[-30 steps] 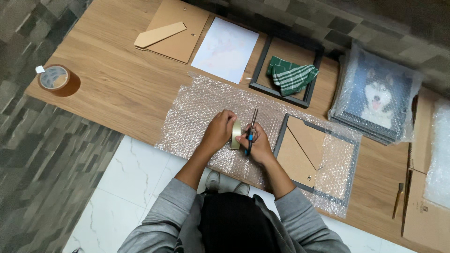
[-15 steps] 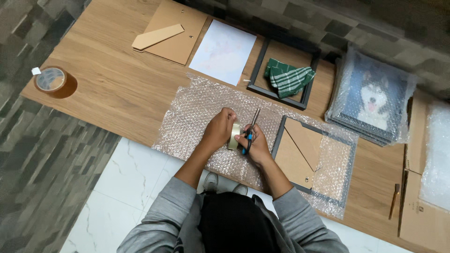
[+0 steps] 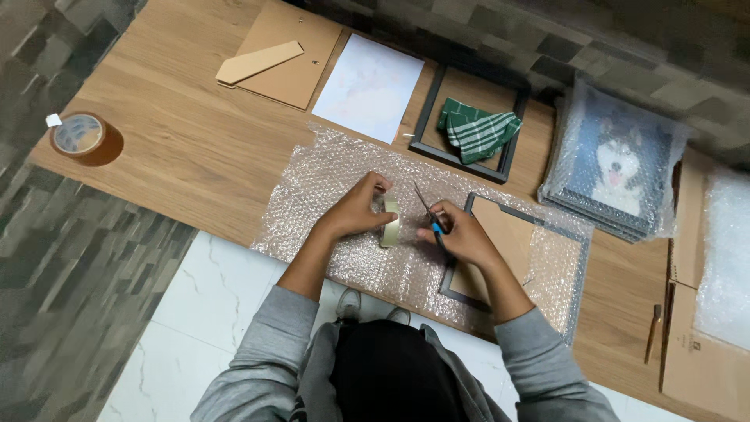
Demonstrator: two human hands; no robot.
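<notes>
L hand (image 3: pixel 355 211) curled round small clear tape roll (image 3: pixel 391 222), pinching it upright just above bubble wrap sheet (image 3: pixel 328 195). R hand (image 3: pixel 461 234) closed on blue-handled scissors (image 3: pixel 430 215), blades pointing away, tips near roll. Dark picture frame (image 3: pixel 578 258) lies back-up on wrap, under R wrist. Wrap spread on wood worktop (image 3: pixel 180 148). Further: empty frame (image 3: pixel 426 129) w/ green checked cloth (image 3: pixel 478 133), white paper (image 3: pixel 367 86), cardboard backing (image 3: pixel 285 55). Brown tape roll (image 3: pixel 86 139) far L; wrapped dog picture (image 3: pixel 617 168) far R.
</notes>
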